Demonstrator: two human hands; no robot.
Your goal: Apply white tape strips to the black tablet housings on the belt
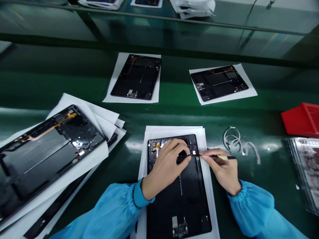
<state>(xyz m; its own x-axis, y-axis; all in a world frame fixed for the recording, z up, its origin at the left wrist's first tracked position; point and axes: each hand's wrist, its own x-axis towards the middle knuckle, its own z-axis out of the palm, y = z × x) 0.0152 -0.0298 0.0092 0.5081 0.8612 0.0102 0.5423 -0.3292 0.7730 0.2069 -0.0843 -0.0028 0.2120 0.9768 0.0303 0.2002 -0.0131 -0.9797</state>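
An open black tablet body [184, 199] lies on a white sheet [211, 199] right in front of me. My left hand [165, 167] rests on its upper part, fingers curled and pressed down near a small part at the top edge. My right hand [224, 171] is closed in a pinch on a thin black tool [214, 156], tweezers or a stylus. Its tip reaches left to a small white piece by my left fingertips.
A stack of tablet bodies [47, 146] interleaved with white sheets sits at the left. Two more tablet bodies [137, 77] [219, 82] lie on sheets on the green belt behind. Peeled white strips [236, 142], a red bin [302, 119] and a clear tray [305, 172] are at the right.
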